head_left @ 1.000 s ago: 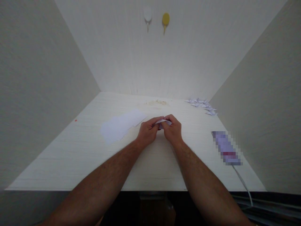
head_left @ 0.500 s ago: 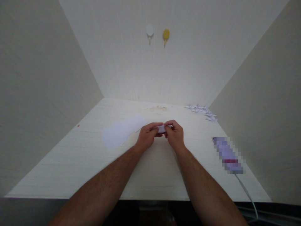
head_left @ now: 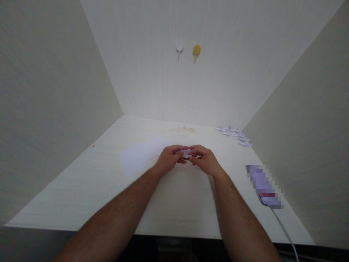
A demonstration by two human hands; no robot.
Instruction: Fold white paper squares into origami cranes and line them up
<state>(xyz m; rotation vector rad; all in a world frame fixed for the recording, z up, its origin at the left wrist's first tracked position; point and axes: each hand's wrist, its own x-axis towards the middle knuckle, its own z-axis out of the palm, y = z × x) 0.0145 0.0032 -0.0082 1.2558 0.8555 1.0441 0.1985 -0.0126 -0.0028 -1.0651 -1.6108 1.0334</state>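
A small folded piece of white paper (head_left: pixel 186 153) is held up between my two hands, over the middle of the table. My left hand (head_left: pixel 170 159) pinches its left side with thumb and fingers. On the other side, my right hand (head_left: pixel 203 158) has its thumb and fingertips closed on the paper's right end. My fingers cover much of the paper, so its exact folded shape is hidden. Left of my left hand, loose white paper sheets (head_left: pixel 139 155) lie flat on the table.
Several small folded white paper pieces (head_left: pixel 236 134) sit at the back right corner. A blurred-out phone (head_left: pixel 263 185) with a cable (head_left: pixel 283 227) lies at the right. White (head_left: pixel 179 47) and yellow (head_left: pixel 196 50) hooks are on the back wall. Walls enclose the white table (head_left: pixel 81 189) on three sides.
My right hand has turned and its fingers have shifted on the paper, now reaching further across it. My left hand keeps its pinch. The camera view has tilted slightly.
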